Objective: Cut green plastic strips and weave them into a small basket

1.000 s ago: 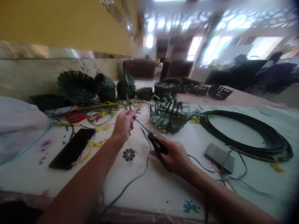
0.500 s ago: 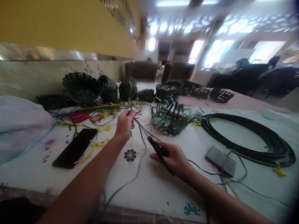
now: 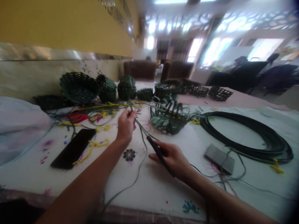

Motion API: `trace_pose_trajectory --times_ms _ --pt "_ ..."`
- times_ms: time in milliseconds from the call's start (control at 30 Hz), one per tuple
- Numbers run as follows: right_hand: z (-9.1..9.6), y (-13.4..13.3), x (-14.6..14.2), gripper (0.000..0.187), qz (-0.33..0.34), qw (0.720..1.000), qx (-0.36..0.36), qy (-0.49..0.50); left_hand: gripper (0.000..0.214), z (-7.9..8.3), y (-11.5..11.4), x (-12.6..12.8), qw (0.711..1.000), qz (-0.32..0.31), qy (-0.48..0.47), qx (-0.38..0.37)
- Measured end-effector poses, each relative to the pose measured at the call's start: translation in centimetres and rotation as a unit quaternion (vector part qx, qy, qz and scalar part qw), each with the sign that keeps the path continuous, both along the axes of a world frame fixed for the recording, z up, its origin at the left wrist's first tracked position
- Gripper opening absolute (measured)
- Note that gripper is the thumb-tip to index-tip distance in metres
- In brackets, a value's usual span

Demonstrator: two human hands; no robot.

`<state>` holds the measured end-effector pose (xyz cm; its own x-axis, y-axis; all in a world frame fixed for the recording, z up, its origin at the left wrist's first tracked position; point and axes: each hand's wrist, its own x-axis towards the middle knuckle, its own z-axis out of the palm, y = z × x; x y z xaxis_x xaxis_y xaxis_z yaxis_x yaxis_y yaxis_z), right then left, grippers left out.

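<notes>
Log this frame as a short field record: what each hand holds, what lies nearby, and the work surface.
left hand: pinches a green strip above the table
right hand: grips dark-handled scissors, tip pointing toward the left hand
just beyond the hands: half-woven basket, loose ends sticking out
left side: black phone, flat among yellow scraps
right side: coil of dark strip; grey block in front of it
back row: finished baskets
surface: white cloth with flower prints and colour stains
</notes>
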<state>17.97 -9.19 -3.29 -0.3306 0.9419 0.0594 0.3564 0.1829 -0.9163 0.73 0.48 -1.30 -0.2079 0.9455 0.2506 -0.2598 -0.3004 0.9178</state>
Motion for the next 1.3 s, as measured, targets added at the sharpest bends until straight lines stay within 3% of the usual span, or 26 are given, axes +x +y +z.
trace_pose_trajectory --times_ms 167,367,567,733,967,1100,1300 --pt "0.4 -0.2 0.1 0.032 0.003 1.0 0.0 0.009 0.026 0.0 0.2 -0.5 1.0 -0.008 -0.004 0.018" --pt "0.4 -0.1 0.0 0.032 0.02 0.998 -0.038 0.036 0.027 -0.1 0.9 -1.2 0.998 0.027 0.035 0.037" --pt "0.1 0.1 0.1 0.043 0.021 0.996 -0.063 0.066 0.029 -0.1 0.2 -0.5 0.996 0.02 0.077 0.051" --pt "-0.1 0.2 0.2 0.037 0.021 0.994 -0.079 0.075 0.031 -0.3 -0.3 0.1 0.995 0.031 0.078 0.048" --pt "0.6 -0.3 0.1 0.035 0.011 0.996 -0.062 0.06 0.028 -0.4 -0.3 0.3 0.998 0.02 0.033 0.057" --pt "0.6 -0.3 0.1 0.03 0.01 0.999 -0.027 0.032 0.023 0.2 0.1 -0.7 0.994 0.071 0.055 0.057" --pt "-0.2 0.1 0.2 0.042 0.04 0.985 -0.135 0.099 0.025 0.8 0.1 -1.0 0.995 0.072 0.042 0.049"
